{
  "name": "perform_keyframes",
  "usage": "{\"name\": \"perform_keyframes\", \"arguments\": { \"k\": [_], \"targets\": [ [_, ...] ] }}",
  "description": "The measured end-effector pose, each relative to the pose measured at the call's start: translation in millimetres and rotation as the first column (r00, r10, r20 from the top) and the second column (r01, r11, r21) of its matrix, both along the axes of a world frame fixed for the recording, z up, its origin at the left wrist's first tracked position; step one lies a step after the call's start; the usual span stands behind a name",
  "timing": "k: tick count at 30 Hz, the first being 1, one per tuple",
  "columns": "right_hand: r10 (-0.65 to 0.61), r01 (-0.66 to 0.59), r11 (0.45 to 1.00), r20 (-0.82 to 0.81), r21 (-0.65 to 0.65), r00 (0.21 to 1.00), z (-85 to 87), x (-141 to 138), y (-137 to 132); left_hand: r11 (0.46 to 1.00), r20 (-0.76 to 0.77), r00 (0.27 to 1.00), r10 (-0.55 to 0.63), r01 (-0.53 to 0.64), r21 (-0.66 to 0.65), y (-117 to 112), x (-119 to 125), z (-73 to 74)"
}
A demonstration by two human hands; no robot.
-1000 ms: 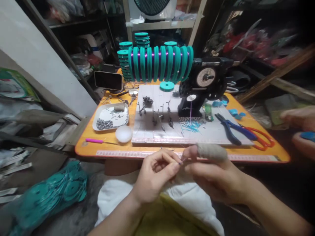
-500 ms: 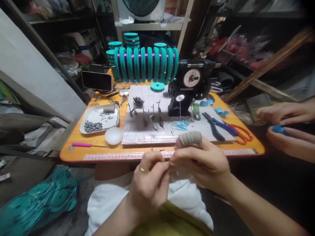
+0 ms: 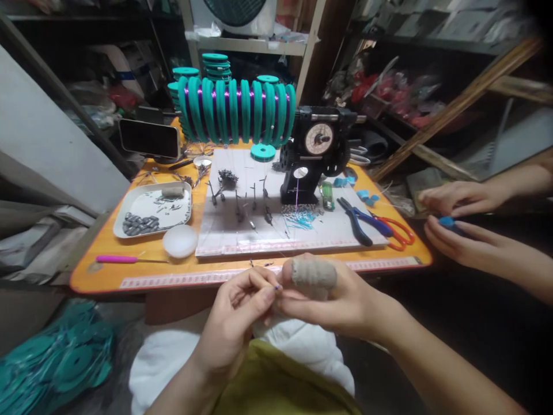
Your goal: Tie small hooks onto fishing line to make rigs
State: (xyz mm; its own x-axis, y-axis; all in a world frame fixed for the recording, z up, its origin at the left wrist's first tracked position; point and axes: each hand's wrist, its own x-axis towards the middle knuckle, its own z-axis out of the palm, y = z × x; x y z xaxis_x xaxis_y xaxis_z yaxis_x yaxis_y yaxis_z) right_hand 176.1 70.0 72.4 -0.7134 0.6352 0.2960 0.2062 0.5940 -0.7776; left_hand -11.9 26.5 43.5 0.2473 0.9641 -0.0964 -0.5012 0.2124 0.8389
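Observation:
My left hand (image 3: 239,317) is closed in a pinch, thumb against forefinger, on a thin fishing line with a tiny purple-blue bit (image 3: 277,287) at the fingertips. Right against it, my right hand (image 3: 341,297) is also pinched on the line; a grey cloth wrap (image 3: 314,272) covers its forefinger. Both hands are above my lap, before the table's front edge. Behind them, a row of turquoise foam spools (image 3: 233,112) with purple line sits on a black winding machine (image 3: 315,144). Rigs with dark weights (image 3: 268,216) hang from the spools over a white board (image 3: 220,239).
On the orange table (image 3: 99,282) are a white tray (image 3: 129,199) of grey sinkers, a white dish (image 3: 180,241), a pink-handled needle tool (image 3: 116,259), blue pliers (image 3: 363,222), red scissors (image 3: 397,233) and a phone (image 3: 149,139). At right, another person's hands (image 3: 470,236) hold something blue.
The view has shifted, moving the table leftward in the picture. My left hand has turned, so its thumb and the tiny purple-blue bit now show at the fingertips. Both hands stay together.

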Motion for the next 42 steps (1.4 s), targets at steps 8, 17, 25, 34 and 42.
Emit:
{"name": "perform_keyframes", "arguments": {
  "k": [8, 17, 25, 34, 42],
  "targets": [
    [-0.111, 0.111, 0.994, -0.086, -0.011, 0.99, 2.9, -3, -3, 0.893, -0.428, 0.862, 0.27, -0.058, 0.447, -1, 1, -2.7],
    [-0.345, 0.405, 0.89, -0.273, 0.21, 0.898, 0.1, -22, 5, 0.119, -0.29, 0.467, 0.835, 0.361, 0.925, 8, -2, -16.6],
    [-0.171, 0.235, 0.916, -0.214, 0.326, 0.962, -10.8, -4, 1, 0.853, -0.468, 0.825, 0.318, -0.034, 0.52, 0, 4, -9.0],
    [-0.117, 0.115, 0.993, -0.05, -0.041, 0.992, -8.8, 3, -2, 0.987, 0.116, 0.993, -0.004, 0.023, -0.157, -4, 11, -5.5],
    [-0.227, 0.272, 0.943, -0.226, 0.193, 0.947, -6.4, -6, -4, 0.66, -0.525, 0.612, 0.592, 0.006, 0.752, -3, 5, -13.3]
  ]
}}
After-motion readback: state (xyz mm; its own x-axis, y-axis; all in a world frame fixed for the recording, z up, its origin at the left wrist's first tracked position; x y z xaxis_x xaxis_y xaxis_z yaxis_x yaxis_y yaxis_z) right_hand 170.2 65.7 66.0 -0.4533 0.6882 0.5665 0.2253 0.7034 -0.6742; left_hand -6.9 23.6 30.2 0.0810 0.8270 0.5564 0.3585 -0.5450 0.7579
